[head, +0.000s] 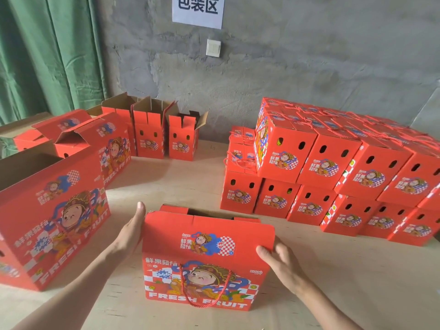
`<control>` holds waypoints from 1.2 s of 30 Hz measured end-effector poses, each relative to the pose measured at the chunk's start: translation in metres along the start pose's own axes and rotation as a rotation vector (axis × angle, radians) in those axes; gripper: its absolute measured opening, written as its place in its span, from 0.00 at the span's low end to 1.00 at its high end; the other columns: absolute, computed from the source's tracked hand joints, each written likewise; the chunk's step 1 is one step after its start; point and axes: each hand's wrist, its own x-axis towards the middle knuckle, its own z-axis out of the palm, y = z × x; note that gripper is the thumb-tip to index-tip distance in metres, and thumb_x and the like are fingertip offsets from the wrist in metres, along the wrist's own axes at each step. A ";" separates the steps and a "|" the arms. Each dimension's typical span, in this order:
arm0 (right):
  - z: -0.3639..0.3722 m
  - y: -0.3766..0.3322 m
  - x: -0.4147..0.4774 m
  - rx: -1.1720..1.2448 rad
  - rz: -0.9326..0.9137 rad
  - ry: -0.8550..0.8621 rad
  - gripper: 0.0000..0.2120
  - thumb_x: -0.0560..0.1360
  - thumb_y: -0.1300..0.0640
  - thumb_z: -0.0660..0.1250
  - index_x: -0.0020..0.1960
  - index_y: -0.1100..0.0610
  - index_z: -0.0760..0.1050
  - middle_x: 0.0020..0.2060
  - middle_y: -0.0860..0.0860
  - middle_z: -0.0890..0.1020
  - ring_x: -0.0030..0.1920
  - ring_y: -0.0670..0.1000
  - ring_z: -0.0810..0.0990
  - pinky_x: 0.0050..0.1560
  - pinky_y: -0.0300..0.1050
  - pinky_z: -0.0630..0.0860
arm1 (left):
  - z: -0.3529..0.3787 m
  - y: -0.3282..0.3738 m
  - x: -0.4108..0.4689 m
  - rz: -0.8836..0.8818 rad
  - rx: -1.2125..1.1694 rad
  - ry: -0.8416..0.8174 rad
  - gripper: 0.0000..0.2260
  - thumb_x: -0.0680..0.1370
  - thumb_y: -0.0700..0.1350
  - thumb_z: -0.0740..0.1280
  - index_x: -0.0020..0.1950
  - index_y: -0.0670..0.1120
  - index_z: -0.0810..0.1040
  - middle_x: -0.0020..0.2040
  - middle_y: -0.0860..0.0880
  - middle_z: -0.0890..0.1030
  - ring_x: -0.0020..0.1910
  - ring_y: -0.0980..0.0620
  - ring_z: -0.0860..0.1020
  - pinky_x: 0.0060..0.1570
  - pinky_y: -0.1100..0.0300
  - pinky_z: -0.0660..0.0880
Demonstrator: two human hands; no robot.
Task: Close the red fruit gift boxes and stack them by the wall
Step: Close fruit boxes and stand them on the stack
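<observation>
Fingers (140,210) of left hand (132,232) lie flat against glossy cardboard box (207,282); right hand (277,257) pinches rounded flap (250,234).

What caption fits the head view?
Left hand and right hand hold a red gift box on the table; closed boxes stacked right.

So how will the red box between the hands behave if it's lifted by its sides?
Probably stiff: the box is cardboard and stands upright. Its top is open, so pressure from the left hand and right hand may bow the walls. The rope handle hangs loose and would likely swing.
</observation>
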 end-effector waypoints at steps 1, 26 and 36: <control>0.004 -0.001 0.000 0.016 0.019 0.051 0.12 0.74 0.43 0.66 0.53 0.49 0.76 0.46 0.48 0.84 0.48 0.48 0.82 0.46 0.38 0.76 | 0.002 -0.001 0.000 -0.007 -0.005 0.030 0.30 0.74 0.69 0.47 0.45 0.50 0.80 0.43 0.49 0.83 0.45 0.52 0.80 0.53 0.53 0.74; 0.043 -0.014 0.029 -0.865 -0.330 0.236 0.16 0.78 0.46 0.57 0.49 0.55 0.77 0.45 0.49 0.78 0.47 0.51 0.75 0.53 0.47 0.70 | 0.027 -0.004 0.000 0.718 0.849 0.256 0.16 0.78 0.45 0.57 0.40 0.37 0.79 0.41 0.43 0.78 0.39 0.40 0.76 0.43 0.48 0.75; 0.042 -0.014 0.032 -0.842 -0.294 0.170 0.13 0.81 0.50 0.55 0.50 0.56 0.75 0.45 0.50 0.76 0.47 0.51 0.72 0.52 0.46 0.70 | 0.040 -0.004 -0.014 0.753 1.308 0.107 0.31 0.77 0.69 0.44 0.50 0.47 0.77 0.44 0.52 0.75 0.44 0.48 0.76 0.52 0.49 0.75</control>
